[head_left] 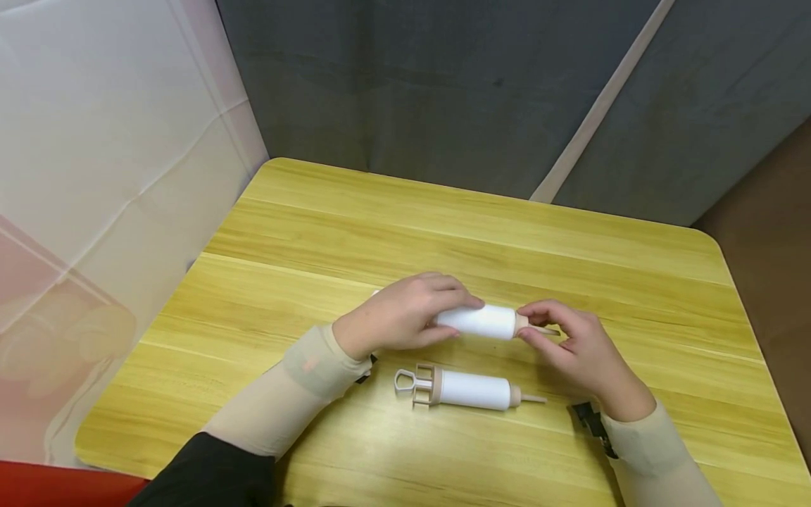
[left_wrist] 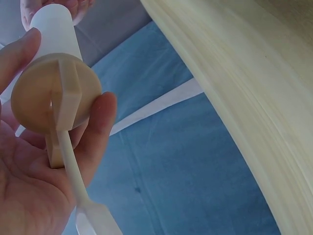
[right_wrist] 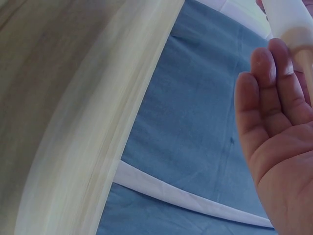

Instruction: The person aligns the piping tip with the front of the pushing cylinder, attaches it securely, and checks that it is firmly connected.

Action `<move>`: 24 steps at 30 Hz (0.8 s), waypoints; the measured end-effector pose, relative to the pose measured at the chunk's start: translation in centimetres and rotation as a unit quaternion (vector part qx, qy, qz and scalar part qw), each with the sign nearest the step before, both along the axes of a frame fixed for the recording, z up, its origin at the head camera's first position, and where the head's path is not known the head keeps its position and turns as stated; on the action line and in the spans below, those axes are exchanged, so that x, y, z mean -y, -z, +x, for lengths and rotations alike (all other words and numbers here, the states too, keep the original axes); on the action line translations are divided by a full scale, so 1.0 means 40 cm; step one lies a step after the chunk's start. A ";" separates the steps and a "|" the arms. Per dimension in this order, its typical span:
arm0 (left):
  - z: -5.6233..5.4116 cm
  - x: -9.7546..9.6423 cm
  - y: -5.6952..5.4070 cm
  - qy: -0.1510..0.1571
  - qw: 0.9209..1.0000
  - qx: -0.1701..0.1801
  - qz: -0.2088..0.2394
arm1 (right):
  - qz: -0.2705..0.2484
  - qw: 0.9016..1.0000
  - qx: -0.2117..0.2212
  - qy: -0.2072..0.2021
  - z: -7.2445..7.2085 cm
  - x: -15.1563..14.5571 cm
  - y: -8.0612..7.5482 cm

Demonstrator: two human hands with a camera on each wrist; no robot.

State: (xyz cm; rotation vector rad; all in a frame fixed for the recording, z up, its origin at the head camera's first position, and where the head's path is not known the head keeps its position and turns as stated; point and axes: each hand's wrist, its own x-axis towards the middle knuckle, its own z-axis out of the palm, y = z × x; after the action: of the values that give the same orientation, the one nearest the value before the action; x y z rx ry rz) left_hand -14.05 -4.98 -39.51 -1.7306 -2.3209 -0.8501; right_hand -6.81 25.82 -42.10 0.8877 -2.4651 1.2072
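Note:
My left hand [head_left: 415, 310] grips the white barrel of a large plastic syringe [head_left: 484, 322] near its plunger end. In the left wrist view, a beige flanged collar [left_wrist: 29, 107] lies between thumb and fingers, and the pale plunger rod [left_wrist: 72, 169] sticks out of it. At the other end, the thumb and fingers of my right hand [head_left: 579, 348] pinch the beige cap at the base of the narrow nozzle [head_left: 546, 331]. A second, matching syringe [head_left: 475, 391] lies on the table nearer to me, its ring-shaped plunger handle [head_left: 404, 381] pointing left.
Both syringes are over a yellow wood-grain table [head_left: 304, 232] with rounded corners. Behind its far edge hangs a dark grey-blue curtain [head_left: 412, 91] with a pale strip [head_left: 602, 105]. A light fabric panel [head_left: 127, 127] borders the left side, and a brown surface [head_left: 767, 232] the right.

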 end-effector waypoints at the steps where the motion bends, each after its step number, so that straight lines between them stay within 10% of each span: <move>1: 0.000 0.000 0.000 0.001 1.000 -0.001 0.001 | -0.002 1.000 0.002 0.001 0.001 0.001 -0.001; 14: -0.001 -0.006 0.005 0.006 1.000 0.005 0.009 | -0.011 0.999 0.048 0.013 0.010 -0.004 -0.004; 24: -0.019 0.000 0.003 -0.002 1.000 0.030 -0.005 | -0.040 0.992 -0.108 -0.059 -0.011 0.006 0.013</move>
State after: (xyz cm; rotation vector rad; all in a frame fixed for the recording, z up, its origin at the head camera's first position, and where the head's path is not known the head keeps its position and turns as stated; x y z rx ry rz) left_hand -14.80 -4.98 -39.62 -1.7268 -2.3690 -0.9024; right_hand -7.23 25.57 -42.63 1.0933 -2.2056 1.1700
